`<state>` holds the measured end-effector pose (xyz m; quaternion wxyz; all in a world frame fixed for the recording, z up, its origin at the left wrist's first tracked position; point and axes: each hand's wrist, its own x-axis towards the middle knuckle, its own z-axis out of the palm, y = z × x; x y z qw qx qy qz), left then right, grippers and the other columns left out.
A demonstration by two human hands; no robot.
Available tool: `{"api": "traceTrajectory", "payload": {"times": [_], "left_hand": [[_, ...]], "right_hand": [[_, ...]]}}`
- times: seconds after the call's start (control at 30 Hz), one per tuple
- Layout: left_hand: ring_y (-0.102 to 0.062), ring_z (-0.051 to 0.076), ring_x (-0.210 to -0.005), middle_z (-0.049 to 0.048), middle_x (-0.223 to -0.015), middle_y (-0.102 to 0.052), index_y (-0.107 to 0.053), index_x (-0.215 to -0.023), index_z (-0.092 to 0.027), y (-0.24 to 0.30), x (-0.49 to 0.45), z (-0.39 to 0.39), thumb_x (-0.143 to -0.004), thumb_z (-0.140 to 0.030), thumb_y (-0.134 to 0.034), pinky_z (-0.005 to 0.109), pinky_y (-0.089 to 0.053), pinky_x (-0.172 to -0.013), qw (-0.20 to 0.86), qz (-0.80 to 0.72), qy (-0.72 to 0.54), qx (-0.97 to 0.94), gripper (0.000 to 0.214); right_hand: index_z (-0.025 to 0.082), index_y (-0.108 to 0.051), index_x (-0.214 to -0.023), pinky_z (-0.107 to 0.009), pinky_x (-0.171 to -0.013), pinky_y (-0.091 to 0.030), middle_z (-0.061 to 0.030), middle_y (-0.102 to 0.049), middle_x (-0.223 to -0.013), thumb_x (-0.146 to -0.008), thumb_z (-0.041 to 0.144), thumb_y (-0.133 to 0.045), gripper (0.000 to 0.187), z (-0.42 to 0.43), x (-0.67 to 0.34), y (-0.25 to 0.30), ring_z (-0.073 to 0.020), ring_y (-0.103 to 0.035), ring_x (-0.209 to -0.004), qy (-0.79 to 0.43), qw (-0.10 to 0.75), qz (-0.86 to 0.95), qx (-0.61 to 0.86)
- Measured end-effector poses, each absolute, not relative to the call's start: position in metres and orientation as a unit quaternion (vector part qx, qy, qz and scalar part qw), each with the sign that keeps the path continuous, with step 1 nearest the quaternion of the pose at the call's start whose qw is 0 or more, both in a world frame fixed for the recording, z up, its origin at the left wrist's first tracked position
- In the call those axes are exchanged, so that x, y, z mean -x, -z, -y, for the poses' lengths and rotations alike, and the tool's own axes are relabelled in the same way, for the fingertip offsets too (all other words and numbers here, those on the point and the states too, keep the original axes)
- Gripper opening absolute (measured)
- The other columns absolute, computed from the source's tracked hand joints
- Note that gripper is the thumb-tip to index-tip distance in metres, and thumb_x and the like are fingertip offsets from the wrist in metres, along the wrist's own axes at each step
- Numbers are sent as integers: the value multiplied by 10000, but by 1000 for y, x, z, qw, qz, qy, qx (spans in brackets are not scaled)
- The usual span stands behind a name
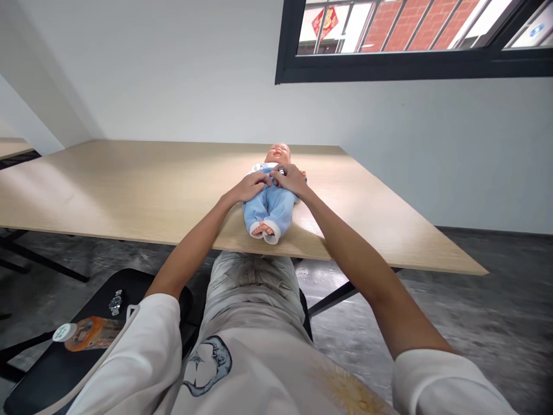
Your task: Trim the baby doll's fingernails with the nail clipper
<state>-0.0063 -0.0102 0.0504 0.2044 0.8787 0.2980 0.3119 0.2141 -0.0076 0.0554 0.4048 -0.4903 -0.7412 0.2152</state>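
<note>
A baby doll [271,196] in a pale blue suit with white cuffs lies on its back on a light wood table [129,190], its bare feet toward me at the table's near edge. My left hand [253,187] lies across the doll's middle, its fingers curled on the blue suit. My right hand [289,178] is on the doll's chest, close to my left hand. A small shiny metal piece [281,170] shows just beyond my right fingers. The doll's arms are mostly hidden by my hands.
Beside my left leg, a black seat [133,282] holds a silver metal band [115,302] and a bottle [88,333] with an orange label. Dark table legs stand on the grey floor. Another table's corner [12,148] shows at far left. A dark-framed window [415,40] is above.
</note>
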Motion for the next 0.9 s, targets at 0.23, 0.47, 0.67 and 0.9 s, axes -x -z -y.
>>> {"api": "traceTrajectory", "payload": {"times": [0.23,0.47,0.67,0.9], "left_hand": [[-713,273,-1129,75,-1161,-811,-811,-1084,-176,-52,8,12,-830,-225,-533,422,-590,-1104,213,-301,-314,-875,380],[-719,270,-1141,83,-1173,-807,-822,-1105,-168,-51,7,12,-840,-210,-539,428,-591,-1124,219,-306,-309,-873,390],[-720,263,-1154,76,-1180,-809,-813,-1088,-180,-51,7,11,-848,-205,-546,415,-587,-1119,221,-301,-307,-875,360],[-719,266,-1151,79,-1175,-805,-816,-1097,-177,-52,7,11,-846,-219,-558,421,-583,-1129,230,-306,-308,-871,363]], "right_hand": [[265,-681,-800,-512,-955,-660,-23,-679,-710,-976,325,-654,189,11,-214,-58,-268,-720,-743,-228,409,740,483],[269,-679,-805,-518,-933,-670,-14,-669,-695,-959,337,-653,170,11,-213,-57,-260,-699,-701,-228,411,735,488],[268,-676,-822,-533,-962,-678,-23,-687,-717,-968,409,-668,203,11,-213,-57,-271,-719,-737,-226,409,737,489],[276,-676,-801,-536,-972,-682,-29,-688,-716,-980,463,-685,260,12,-213,-58,-268,-708,-724,-220,407,739,489]]}}
